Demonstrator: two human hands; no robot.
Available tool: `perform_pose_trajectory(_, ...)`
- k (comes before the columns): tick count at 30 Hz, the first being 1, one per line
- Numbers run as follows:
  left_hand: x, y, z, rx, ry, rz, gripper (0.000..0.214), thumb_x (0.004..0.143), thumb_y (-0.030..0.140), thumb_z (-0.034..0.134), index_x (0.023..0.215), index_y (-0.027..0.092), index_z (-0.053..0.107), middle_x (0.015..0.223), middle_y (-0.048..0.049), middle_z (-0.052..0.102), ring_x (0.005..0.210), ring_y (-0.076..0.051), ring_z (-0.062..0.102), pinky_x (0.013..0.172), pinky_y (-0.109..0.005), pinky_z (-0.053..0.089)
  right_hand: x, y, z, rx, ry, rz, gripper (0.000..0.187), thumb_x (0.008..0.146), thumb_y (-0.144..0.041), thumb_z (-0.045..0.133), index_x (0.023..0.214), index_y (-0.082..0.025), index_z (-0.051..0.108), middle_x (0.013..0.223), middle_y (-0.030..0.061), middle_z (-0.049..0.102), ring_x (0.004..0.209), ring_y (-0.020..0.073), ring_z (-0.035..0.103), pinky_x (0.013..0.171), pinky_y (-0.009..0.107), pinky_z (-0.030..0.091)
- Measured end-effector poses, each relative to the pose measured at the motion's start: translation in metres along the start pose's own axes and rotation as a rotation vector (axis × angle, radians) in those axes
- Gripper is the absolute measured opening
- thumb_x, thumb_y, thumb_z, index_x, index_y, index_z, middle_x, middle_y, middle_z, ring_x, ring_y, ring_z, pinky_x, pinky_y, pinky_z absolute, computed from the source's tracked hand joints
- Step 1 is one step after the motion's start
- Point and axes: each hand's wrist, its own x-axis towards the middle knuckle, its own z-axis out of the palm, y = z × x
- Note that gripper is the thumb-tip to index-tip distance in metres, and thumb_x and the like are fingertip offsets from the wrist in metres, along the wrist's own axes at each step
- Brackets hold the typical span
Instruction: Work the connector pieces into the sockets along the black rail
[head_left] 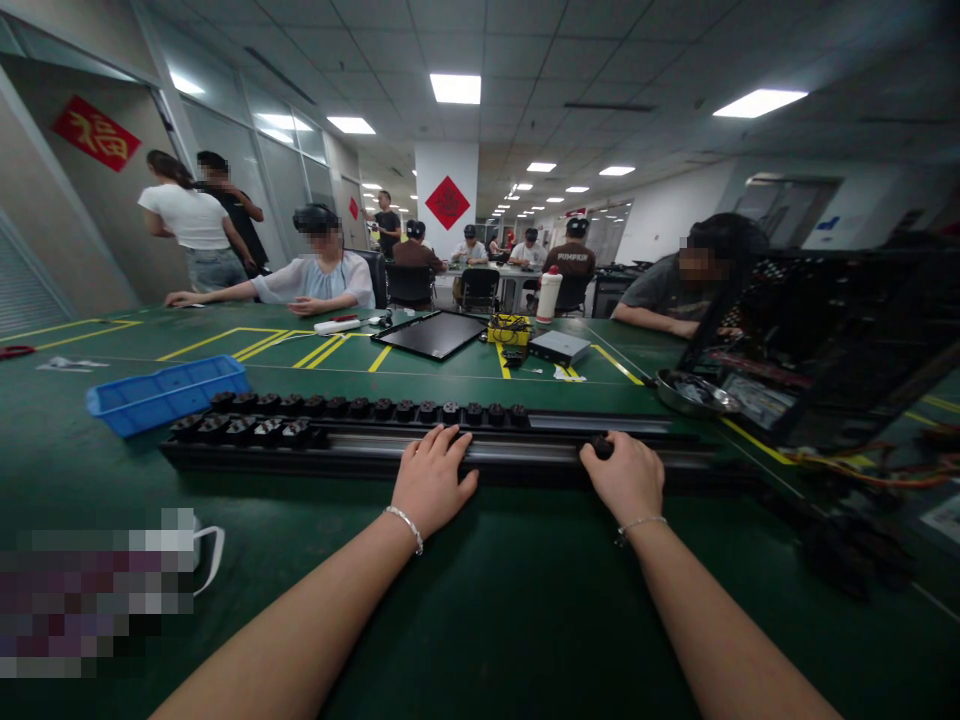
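Observation:
Two long black power tracks lie side by side across the green table. On the front track (517, 447), my left hand (433, 480) rests with its fingers spread, holding nothing. Further right along the same track, my right hand (628, 472) grips a small black socket module (601, 446) between thumb and fingers; the hand partly hides it. Several socket modules (266, 430) with silvery contacts are grouped at this track's left end. Behind it, the back track (600, 424) carries a row of similar black modules (405, 410) along its left and middle.
A blue bin (169, 392) stands at left. Beyond the tracks are a flat black panel (431, 335), a yellow box (509, 329), a grey drive (559, 347) and a bottle (549, 295). A metal bowl (697, 395) and open computer case (825, 340) stand right. Co-workers sit across the table.

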Motion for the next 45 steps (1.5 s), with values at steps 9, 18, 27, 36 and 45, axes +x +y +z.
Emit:
perform_pose_trajectory(9,0.0012,0.0014,-0.0024,-0.011,-0.032,-0.01,0.048,0.082,0.044,0.046,0.127,0.027,0.048,0.136,-0.0038,0.047,0.127,-0.024,0.036,0.099,-0.041,0.033,-0.0015,-0.0017,-0.0018,0.016,0.0,0.033,0.034,0.073,-0.039,0.047,0.095,-0.015,0.056,0.094,0.0112,0.063,0.094,0.0255,0.055,0.088,0.037,0.035)
perform_pose_trajectory(18,0.0005,0.0009,-0.0008,-0.003,-0.009,-0.008,0.047,0.082,0.045,0.045,0.126,0.027,0.049,0.135,-0.0034,0.048,0.126,-0.024,0.037,0.099,-0.042,0.033,-0.0014,-0.0026,-0.0024,0.039,0.011,0.042,0.037,0.073,-0.037,0.047,0.101,-0.014,0.055,0.096,0.0121,0.062,0.096,0.0253,0.054,0.09,0.037,0.034)
perform_pose_trajectory(27,0.0013,0.0021,-0.0033,-0.009,-0.049,-0.023,0.048,0.082,0.044,0.046,0.127,0.027,0.048,0.135,-0.0039,0.047,0.127,-0.024,0.036,0.1,-0.042,0.033,0.0006,-0.0004,-0.0009,0.035,-0.018,0.056,0.038,0.074,-0.037,0.045,0.104,-0.015,0.055,0.098,0.0114,0.062,0.097,0.025,0.054,0.09,0.037,0.034)
perform_pose_trajectory(36,0.0006,0.002,-0.0038,-0.007,-0.026,-0.007,0.047,0.083,0.043,0.044,0.127,0.026,0.048,0.135,-0.0042,0.047,0.127,-0.024,0.037,0.099,-0.042,0.034,-0.0001,0.0014,0.0011,0.041,-0.008,0.013,0.033,0.074,-0.037,0.043,0.095,-0.016,0.058,0.092,0.0105,0.063,0.094,0.0249,0.054,0.088,0.037,0.033)
perform_pose_trajectory(45,0.0001,0.0022,-0.0017,0.001,-0.012,-0.014,0.047,0.082,0.043,0.045,0.126,0.026,0.049,0.135,-0.0049,0.048,0.127,-0.024,0.037,0.099,-0.041,0.032,-0.0024,0.0005,0.0019,0.023,0.017,-0.008,0.029,0.075,-0.035,0.042,0.09,-0.016,0.058,0.091,0.0094,0.063,0.092,0.0237,0.053,0.085,0.035,0.034)
